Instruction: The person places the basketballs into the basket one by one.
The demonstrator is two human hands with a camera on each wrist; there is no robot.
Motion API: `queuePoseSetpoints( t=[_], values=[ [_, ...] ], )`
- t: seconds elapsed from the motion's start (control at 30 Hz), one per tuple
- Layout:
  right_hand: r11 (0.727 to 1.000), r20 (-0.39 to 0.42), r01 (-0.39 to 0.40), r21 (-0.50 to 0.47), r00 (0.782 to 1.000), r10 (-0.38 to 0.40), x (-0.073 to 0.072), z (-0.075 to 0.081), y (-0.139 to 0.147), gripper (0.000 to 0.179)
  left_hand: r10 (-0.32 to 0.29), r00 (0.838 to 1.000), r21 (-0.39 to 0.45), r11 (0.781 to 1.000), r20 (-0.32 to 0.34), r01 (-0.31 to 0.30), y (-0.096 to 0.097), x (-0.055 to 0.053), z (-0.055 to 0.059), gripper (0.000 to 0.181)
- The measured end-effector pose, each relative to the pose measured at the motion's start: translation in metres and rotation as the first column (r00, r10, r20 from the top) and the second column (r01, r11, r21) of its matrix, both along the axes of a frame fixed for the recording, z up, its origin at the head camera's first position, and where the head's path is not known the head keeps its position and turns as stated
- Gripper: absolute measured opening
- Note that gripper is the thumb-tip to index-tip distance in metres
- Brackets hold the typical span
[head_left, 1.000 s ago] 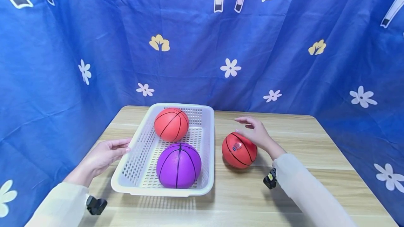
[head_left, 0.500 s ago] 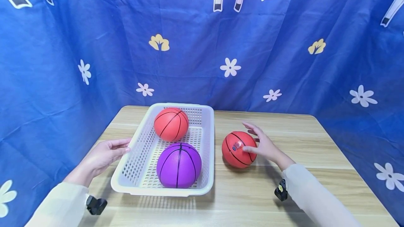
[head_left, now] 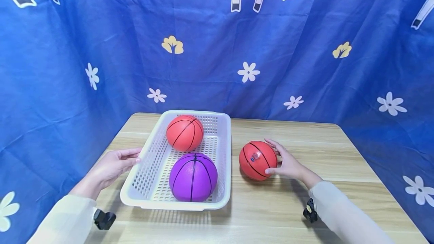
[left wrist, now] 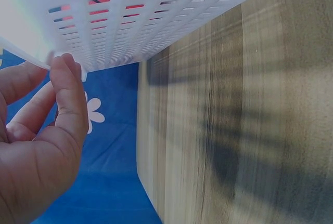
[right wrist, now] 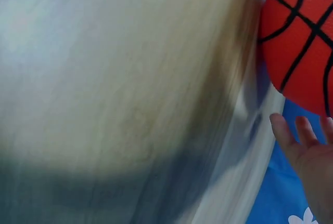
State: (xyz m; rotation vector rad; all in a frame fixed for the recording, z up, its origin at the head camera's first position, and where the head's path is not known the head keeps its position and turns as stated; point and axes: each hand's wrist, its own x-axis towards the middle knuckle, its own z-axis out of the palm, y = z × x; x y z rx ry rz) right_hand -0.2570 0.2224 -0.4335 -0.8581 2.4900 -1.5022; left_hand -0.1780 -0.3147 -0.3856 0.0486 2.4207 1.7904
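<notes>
A white plastic basket [head_left: 176, 205] stands left of centre in the head view. My left hand [head_left: 110, 168] pinches its left rim between thumb and fingers, which the left wrist view shows from below. Inside the basket lie an orange-red toy basketball [head_left: 184, 133] at the far end and a purple toy basketball [head_left: 193, 178] at the near end. Right of the basket, a red toy basketball [head_left: 255, 161] rests on the table. My right hand [head_left: 288, 164] is at that ball's right side, fingers spread; in the right wrist view the visible fingertips [right wrist: 276, 119] sit just off its surface.
The wooden table [head_left: 325, 150] carries the basket and the loose ball. A blue patterned curtain [head_left: 210, 67] hangs behind the table and along both sides. Each sleeve has a small black camera [head_left: 310, 211] at the wrist.
My right hand has moved from above the red basketball to its right side, coming lower and nearer to me. The left hand, basket and balls stay put.
</notes>
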Motion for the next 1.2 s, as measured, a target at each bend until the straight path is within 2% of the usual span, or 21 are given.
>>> queuePoseSetpoints(
  t=[0.23,0.4,0.53,0.87,1.0,1.1,1.2],
  values=[
    [1.0,0.019,-0.008,-0.016,1.0,0.008,0.003,-0.002,0.0,0.096,-0.003,1.0,-0.006,1.0,-0.005,0.003,0.0,0.001,0.001,0.056],
    [0.999,0.081,0.043,-0.027,0.996,-0.04,0.004,-0.001,-0.002,0.095,-0.003,1.0,0.012,1.0,-0.018,0.003,0.0,0.001,0.001,0.055],
    [0.997,0.099,0.068,-0.031,0.993,-0.064,0.003,-0.001,-0.003,0.094,-0.004,1.0,0.014,1.0,-0.021,0.004,-0.001,0.0,0.001,0.054],
    [0.997,0.066,0.078,0.004,0.995,-0.078,0.001,0.005,-0.002,0.086,-0.005,1.0,0.013,1.0,-0.014,0.006,-0.001,0.0,-0.001,0.055],
    [0.998,0.023,0.066,0.013,0.998,-0.066,0.007,0.026,-0.004,0.083,-0.004,1.0,0.011,1.0,-0.013,0.004,-0.002,0.0,-0.001,0.055],
    [0.998,-0.001,0.068,0.009,0.998,-0.068,0.004,0.034,-0.004,0.083,-0.004,1.0,0.009,1.0,-0.014,0.004,-0.001,0.0,-0.001,0.055],
    [0.996,-0.018,0.085,0.008,0.996,-0.085,-0.008,0.031,0.001,0.085,-0.003,1.0,0.007,1.0,-0.015,0.003,-0.001,0.0,-0.001,0.055]
  ],
)
